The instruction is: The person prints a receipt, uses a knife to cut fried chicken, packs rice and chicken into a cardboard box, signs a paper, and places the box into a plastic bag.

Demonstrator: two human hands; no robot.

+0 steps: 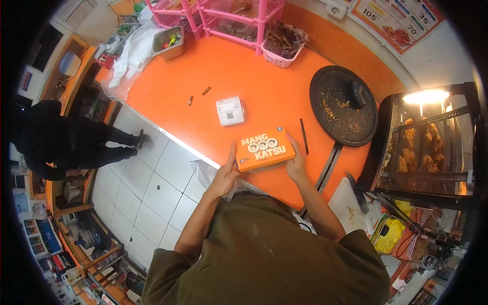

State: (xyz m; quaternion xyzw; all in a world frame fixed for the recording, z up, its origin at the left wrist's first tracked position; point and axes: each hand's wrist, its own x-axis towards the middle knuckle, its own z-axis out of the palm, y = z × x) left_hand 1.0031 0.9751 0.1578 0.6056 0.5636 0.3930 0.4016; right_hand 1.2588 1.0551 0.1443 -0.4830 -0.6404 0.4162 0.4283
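Note:
An orange cardboard food box (267, 152) with printed lettering and round cartoon faces is held level between my two hands, close to the counter's near edge. My left hand (225, 176) grips its left end, thumb along the side. On the right end, my right hand (297, 164) has hold of the corner. Just beyond the box stands a small white box (230, 115) topped by a printed slip with a code. A black pen (304, 136) lies to the right of my right hand. Farther off are two small cylinders, apparently batteries (190, 100).
Right: a round black tray (322, 85) with crumbs, a lit glass warmer (385, 164) holding fried pieces, a knife (359, 194) by a white cutting board (343, 196). Back: a pink rack (261, 23), pink basket (280, 59), metal container (173, 52). A person in dark clothing (72, 141) stands left.

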